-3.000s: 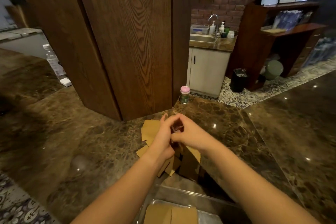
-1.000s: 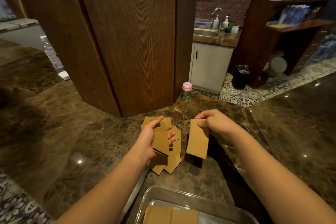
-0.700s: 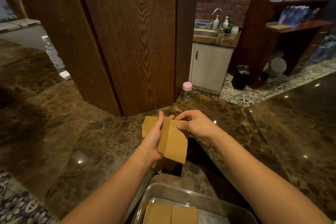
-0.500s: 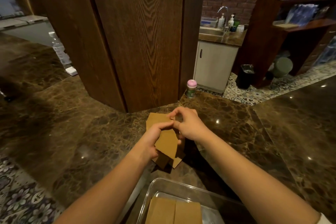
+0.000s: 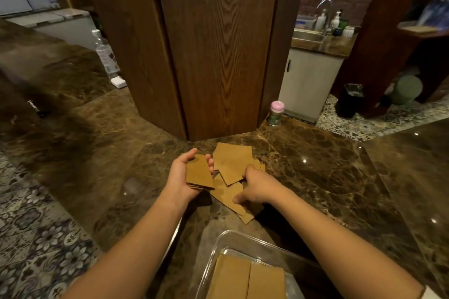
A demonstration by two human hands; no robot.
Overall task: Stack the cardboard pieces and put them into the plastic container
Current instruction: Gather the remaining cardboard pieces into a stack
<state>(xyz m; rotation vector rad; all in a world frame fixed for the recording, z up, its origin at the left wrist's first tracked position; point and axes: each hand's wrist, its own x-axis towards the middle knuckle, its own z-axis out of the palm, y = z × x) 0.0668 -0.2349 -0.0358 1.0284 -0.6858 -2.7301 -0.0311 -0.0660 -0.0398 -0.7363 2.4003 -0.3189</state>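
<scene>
Left hand [image 5: 181, 176] cradles a small stack [image 5: 199, 173] of cardboard, palm up, thumb and fingers curled round its edges. Right hand [image 5: 255, 184] bears down on the loose pieces [image 5: 232, 165] scattered on the marble counter [image 5: 328, 172], fingers curled at one; whether it is actually pinched, cannot tell. Plastic container [image 5: 218, 240] sits near the person, two pieces already flat inside. Risk: overlapping pieces may slide on the polished stone, or two lift together and skew the stack.
</scene>
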